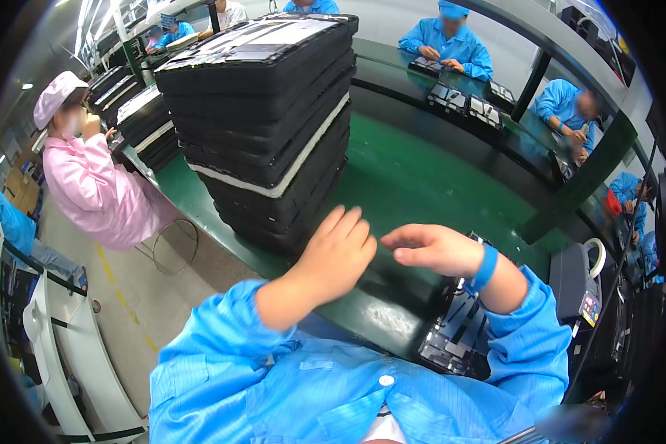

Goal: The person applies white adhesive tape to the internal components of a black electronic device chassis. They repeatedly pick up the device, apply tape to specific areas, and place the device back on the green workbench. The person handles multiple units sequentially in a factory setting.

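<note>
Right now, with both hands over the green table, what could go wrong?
The tall stack of black trays could topple if the left hand, close to its base, bumps it. The right sleeve, partly hiding the parts-filled black tray in this view, might catch or shift something inside.

Location type: factory workshop. Indicators: green bench (392, 159), stacked black trays (255, 126), several workers (451, 53) in smocks (475, 61) and caps (453, 9), yellow floor line (120, 294).

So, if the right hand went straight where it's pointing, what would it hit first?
The right hand would probably meet the left hand first, though depth between them is hard to judge.
</note>
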`<state>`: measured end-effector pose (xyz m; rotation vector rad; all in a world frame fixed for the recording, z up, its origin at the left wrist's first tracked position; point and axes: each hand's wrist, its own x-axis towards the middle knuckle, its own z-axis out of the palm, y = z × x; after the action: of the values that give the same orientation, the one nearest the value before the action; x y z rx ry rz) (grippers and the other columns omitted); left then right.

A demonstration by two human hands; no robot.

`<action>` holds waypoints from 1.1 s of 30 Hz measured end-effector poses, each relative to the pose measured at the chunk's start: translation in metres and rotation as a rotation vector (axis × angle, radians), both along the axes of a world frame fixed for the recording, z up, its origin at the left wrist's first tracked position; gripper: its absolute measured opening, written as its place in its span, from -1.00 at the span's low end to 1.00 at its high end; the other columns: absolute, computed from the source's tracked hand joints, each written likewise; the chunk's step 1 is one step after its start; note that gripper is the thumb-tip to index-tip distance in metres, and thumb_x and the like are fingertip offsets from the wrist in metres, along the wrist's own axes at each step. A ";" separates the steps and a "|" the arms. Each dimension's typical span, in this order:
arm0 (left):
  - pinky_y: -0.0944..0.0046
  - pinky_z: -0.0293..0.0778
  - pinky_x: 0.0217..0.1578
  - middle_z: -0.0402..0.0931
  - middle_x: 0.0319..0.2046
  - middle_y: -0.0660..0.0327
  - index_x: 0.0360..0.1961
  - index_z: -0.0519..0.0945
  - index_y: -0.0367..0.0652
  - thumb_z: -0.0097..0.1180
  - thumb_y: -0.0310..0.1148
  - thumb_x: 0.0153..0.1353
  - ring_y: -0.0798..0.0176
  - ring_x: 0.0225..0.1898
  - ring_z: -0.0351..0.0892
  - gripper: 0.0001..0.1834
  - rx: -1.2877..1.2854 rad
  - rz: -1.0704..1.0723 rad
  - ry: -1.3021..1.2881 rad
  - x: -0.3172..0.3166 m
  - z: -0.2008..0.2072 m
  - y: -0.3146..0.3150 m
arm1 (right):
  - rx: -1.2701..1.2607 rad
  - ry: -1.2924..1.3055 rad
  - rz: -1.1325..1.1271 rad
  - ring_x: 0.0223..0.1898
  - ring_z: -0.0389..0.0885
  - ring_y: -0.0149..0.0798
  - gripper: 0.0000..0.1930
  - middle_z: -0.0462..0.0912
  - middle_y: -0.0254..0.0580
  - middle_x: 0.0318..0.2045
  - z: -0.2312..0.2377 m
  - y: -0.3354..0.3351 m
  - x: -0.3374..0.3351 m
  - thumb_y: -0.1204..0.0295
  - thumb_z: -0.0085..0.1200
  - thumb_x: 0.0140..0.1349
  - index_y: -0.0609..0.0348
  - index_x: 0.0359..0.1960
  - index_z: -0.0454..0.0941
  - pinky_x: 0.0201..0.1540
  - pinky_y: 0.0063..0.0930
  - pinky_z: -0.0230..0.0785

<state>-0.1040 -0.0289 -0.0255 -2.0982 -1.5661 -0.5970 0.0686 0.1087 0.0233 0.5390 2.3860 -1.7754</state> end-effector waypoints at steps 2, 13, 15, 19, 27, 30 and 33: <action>-0.13 0.02 0.27 0.42 -0.03 0.05 -0.20 0.58 -0.25 -0.02 -0.35 0.06 -0.05 0.24 0.21 -0.70 -0.115 0.304 0.274 -0.004 -0.025 0.031 | 0.085 0.009 -0.008 0.12 0.42 -0.23 -0.52 0.48 -0.03 0.09 0.006 -0.003 0.023 0.28 0.05 0.28 0.32 0.15 0.36 0.19 -0.40 0.25; -0.25 -0.42 0.33 -0.01 0.40 0.22 0.28 0.31 -0.15 -0.27 -0.21 0.31 -0.03 0.45 -0.36 -0.47 -0.514 0.717 0.776 -0.049 -0.046 0.065 | 0.942 0.115 -0.110 0.22 0.31 0.11 -0.60 0.48 0.10 0.05 -0.024 -0.029 0.104 0.36 0.20 0.04 0.25 -0.06 0.52 0.24 -0.13 0.19; -0.24 -0.41 0.34 -0.01 0.40 0.22 0.27 0.32 -0.14 -0.26 -0.21 0.30 -0.02 0.45 -0.35 -0.47 -0.509 0.698 0.765 -0.053 -0.044 0.063 | 0.962 0.122 -0.115 0.23 0.29 0.12 -0.61 0.47 0.11 0.06 -0.036 -0.024 0.111 0.37 0.20 0.02 0.25 -0.09 0.54 0.25 -0.13 0.18; -0.20 -0.38 0.35 0.02 0.39 0.22 0.25 0.35 -0.13 -0.24 -0.22 0.29 0.01 0.45 -0.32 -0.48 -0.482 0.680 0.748 -0.072 -0.043 0.060 | 0.944 0.142 -0.147 0.25 0.26 0.15 -0.64 0.45 0.12 0.08 -0.042 -0.025 0.113 0.40 0.20 0.00 0.26 -0.13 0.56 0.26 -0.10 0.16; -0.03 -0.35 0.39 0.08 0.37 0.38 0.22 0.41 0.04 -0.23 -0.29 0.28 0.28 0.44 -0.22 -0.53 -0.392 0.686 0.627 -0.165 -0.045 0.046 | 0.911 0.155 -0.211 0.25 0.25 0.15 -0.67 0.45 0.09 0.08 -0.051 -0.025 0.108 0.47 0.21 -0.07 0.24 -0.19 0.56 0.27 -0.08 0.14; -0.03 -0.39 0.39 0.07 0.37 0.41 0.22 0.40 0.08 -0.26 -0.27 0.31 0.29 0.45 -0.27 -0.54 -0.384 0.683 0.602 -0.204 -0.048 0.044 | 0.896 0.142 -0.236 0.24 0.26 0.15 -0.68 0.46 0.08 0.06 -0.050 -0.027 0.105 0.48 0.20 -0.10 0.23 -0.22 0.56 0.26 -0.06 0.15; -0.02 -0.41 0.39 0.06 0.37 0.43 0.22 0.40 0.10 -0.26 -0.27 0.32 0.31 0.45 -0.27 -0.54 -0.393 0.713 0.590 -0.232 -0.047 0.042 | 0.860 0.126 -0.272 0.22 0.27 0.15 -0.67 0.48 0.05 0.04 -0.049 -0.029 0.103 0.47 0.20 -0.15 0.22 -0.25 0.57 0.24 -0.05 0.14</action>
<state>-0.3357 0.0133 -0.0720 -1.5389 -1.9607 0.5599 0.1714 0.0797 -0.0253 0.8759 3.2328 -0.7560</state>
